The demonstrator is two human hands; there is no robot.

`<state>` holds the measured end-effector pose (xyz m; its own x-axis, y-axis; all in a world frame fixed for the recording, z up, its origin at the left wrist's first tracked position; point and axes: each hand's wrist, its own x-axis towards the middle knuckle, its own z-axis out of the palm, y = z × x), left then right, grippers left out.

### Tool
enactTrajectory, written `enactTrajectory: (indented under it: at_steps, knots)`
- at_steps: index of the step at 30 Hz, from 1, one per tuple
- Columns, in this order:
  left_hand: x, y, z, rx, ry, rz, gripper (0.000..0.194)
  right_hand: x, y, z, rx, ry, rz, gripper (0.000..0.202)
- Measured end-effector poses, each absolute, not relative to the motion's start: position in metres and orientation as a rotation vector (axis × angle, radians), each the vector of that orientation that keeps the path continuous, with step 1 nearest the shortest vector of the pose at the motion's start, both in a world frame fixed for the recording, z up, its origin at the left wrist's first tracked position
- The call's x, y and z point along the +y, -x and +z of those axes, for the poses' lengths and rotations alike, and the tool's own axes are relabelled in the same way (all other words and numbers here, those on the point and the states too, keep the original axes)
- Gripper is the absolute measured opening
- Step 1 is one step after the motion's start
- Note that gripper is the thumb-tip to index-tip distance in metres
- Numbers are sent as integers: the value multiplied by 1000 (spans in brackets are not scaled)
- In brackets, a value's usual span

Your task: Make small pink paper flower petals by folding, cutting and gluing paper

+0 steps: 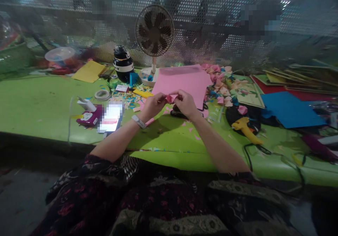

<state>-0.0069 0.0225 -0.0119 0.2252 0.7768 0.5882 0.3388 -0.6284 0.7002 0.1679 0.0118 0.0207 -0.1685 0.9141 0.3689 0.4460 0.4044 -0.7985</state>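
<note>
A small folded piece of pink paper (169, 98) is pinched between my two hands over the green table. My left hand (155, 106), with a white band at its wrist, closes its fingers on the left side of the piece. From the right, my right hand (185, 104) grips the other side with thumb and fingers together. Large pink sheets (182, 81) lie just behind the hands. Beneath my right hand is a black-handled tool (178, 114), partly hidden, perhaps scissors.
A fan (154, 32) and a black jar (123, 65) stand at the back. A phone (111, 117) and tape roll (102, 95) lie left. At right are crumpled pink pieces (218, 79), a yellow glue gun (246, 129) with a cord, and blue sheets (290, 108).
</note>
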Motion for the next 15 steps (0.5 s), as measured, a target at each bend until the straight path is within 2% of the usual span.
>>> enactTrajectory:
  at_steps: [8, 15]
  knots:
    - [20, 6, -11, 1033, -2086, 1333, 9, 12, -170, 16, -2010, 1185, 209, 30]
    - [20, 2, -14, 872, -1784, 1300, 17, 14, -171, 10, -2133, 1203, -78, 28]
